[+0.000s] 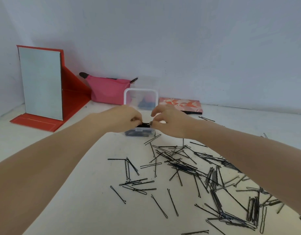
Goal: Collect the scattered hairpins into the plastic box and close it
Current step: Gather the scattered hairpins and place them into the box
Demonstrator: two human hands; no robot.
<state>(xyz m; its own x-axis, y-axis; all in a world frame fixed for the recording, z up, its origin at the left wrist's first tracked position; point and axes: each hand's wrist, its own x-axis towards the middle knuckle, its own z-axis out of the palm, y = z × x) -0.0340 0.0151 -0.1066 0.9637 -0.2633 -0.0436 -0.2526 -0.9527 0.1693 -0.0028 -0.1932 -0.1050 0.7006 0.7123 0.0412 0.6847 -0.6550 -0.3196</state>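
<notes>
A small clear plastic box (pixel 139 132) stands open at the table's centre, its lid (pixel 141 97) raised upright behind it, with dark hairpins lying inside. Both hands hover over the box and share a bundle of black hairpins (pixel 145 125). My left hand (pixel 124 118) pinches its left end and my right hand (pixel 166 121) pinches its right end. Many loose black hairpins (pixel 197 168) lie scattered over the white table in front and to the right, several in small heaps.
A red folding mirror (pixel 43 87) stands at the back left. A pink zip pouch (pixel 109 90) lies behind the box by the wall. A flat floral-patterned case (pixel 180 104) lies at the back right.
</notes>
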